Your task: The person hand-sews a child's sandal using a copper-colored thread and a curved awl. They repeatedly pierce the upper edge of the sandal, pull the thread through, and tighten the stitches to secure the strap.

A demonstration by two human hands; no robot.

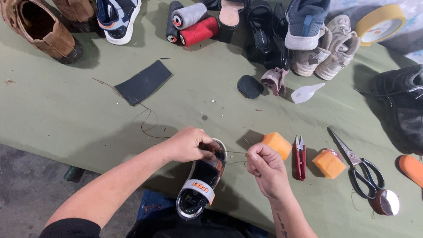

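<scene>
A small black sandal (200,187) with a grey strap and orange trim lies at the near edge of the green table (66,114). My left hand (189,144) grips the sandal's far end. My right hand (264,169) is closed, pinching a thin needle with thread (235,153) that runs taut from the sandal to my fingers. A long brown thread (147,119) trails across the table behind my left hand.
Two orange wax blocks (277,144) (328,163), red thread snips (299,157), scissors (359,167) and a small round tin (384,202) lie to the right. Thread spools (191,22), several shoes (308,26), a black rubber sheet (143,82), glue bottle (306,93) and tape roll (380,23) lie farther back.
</scene>
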